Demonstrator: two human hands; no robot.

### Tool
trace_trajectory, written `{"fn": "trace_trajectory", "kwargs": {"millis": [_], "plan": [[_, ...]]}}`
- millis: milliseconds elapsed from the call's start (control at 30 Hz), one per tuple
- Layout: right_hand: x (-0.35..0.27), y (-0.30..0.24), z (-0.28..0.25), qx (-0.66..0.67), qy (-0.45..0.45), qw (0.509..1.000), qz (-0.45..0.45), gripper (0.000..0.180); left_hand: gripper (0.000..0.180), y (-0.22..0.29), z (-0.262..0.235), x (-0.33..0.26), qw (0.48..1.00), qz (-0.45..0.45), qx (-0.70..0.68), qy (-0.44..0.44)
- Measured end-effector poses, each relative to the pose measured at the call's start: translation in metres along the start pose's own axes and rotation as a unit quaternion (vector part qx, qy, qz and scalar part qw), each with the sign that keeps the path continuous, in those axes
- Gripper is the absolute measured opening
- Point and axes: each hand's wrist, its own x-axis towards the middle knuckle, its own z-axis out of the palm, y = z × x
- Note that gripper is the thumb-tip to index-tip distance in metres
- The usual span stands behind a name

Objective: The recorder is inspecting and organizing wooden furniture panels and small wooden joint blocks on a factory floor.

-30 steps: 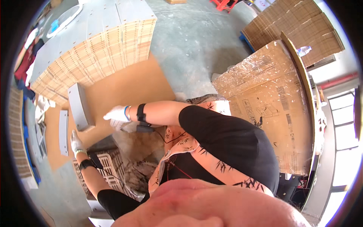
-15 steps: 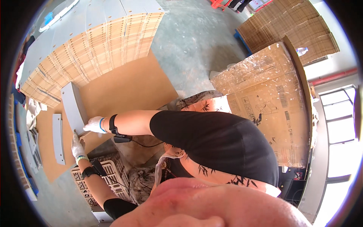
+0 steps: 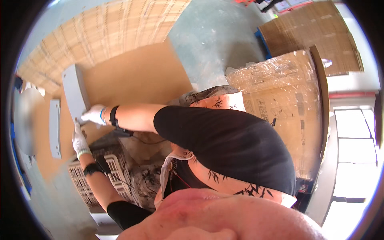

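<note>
The right hand [image 3: 95,115], which a second earlier had been well apart from the curved grey panel [image 3: 75,93], now met its near end, and the left hand [image 3: 80,140] was at the same end, just below. Both wore whitish knit gloves; the left's fingers lay close together, but whether either hand pinched the panel could not be told. That panel, smooth-faced and gently bowed, lay on a flat brown sheet [image 3: 136,74], where it had been before. A slimmer grey strip [image 3: 55,128], also bowed, lay beside it to the left. A blurred grey rounded shape [image 3: 28,122] had come into view at the far left. Behind stood a long curving stack [image 3: 104,36] with pale, wood-coloured layered edges. Near the left forearm sat a slotted cream crate [image 3: 114,162].
</note>
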Motion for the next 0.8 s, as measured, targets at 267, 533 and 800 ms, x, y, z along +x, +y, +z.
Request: {"fn": "trace_trajectory", "kwargs": {"millis": [267,533,800], "plan": [[0.009,0.026,-0.015,0.164,-0.091,0.980,0.073,0.047,0.072,0.011,0.005,-0.027,0.998,-0.062,-0.004,-0.031],[-0.063,0.057,-0.024,0.166,-0.178,0.964,0.111,0.028,0.066,0.009,0.004,-0.078,0.930,-0.146,-0.300,-0.154],[-0.158,0.037,-0.063,-0.150,-0.229,0.962,0.007,0.074,0.060,0.027,-0.004,-0.158,0.891,-0.087,-0.405,-0.186]]}}
